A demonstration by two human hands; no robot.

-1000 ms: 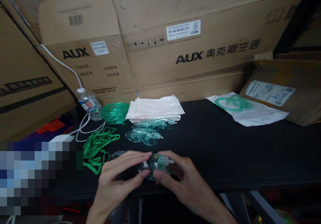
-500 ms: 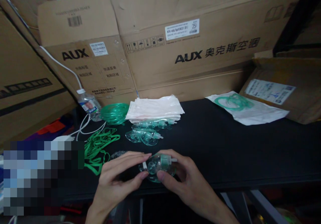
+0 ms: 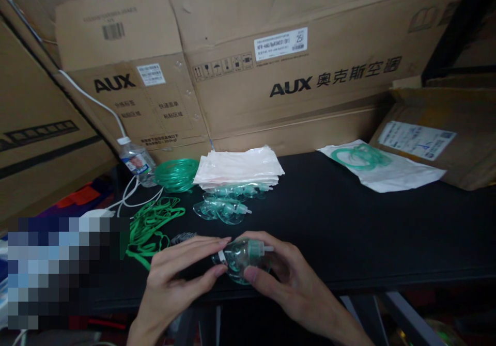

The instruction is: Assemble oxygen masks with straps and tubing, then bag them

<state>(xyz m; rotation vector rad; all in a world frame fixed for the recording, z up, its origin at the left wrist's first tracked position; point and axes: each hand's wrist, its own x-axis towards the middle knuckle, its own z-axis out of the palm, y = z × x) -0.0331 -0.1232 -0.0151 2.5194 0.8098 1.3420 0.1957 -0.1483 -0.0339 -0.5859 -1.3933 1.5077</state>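
A clear green oxygen mask is between my two hands at the table's front edge. My right hand is closed around its right side, thumb on the front, beside the green connector with its pale nozzle. At the mask's left end, my left hand has fingers above and thumb below, pinching near a small white strip. Just beyond lie more clear green masks. To the left is a tangle of green elastic straps, and a dark bundle of thin pieces lies partly behind my left hand.
Coiled green tubing and a plastic bottle stand at the back left, with white cables near them. A stack of white pouches is at the back middle. Green tubing lies on a white bag at right. Cardboard boxes wall the back.
The mask has turned slightly in my hands, and its left end with the white strip has shifted a little left and down. My left hand has moved slightly left with it.
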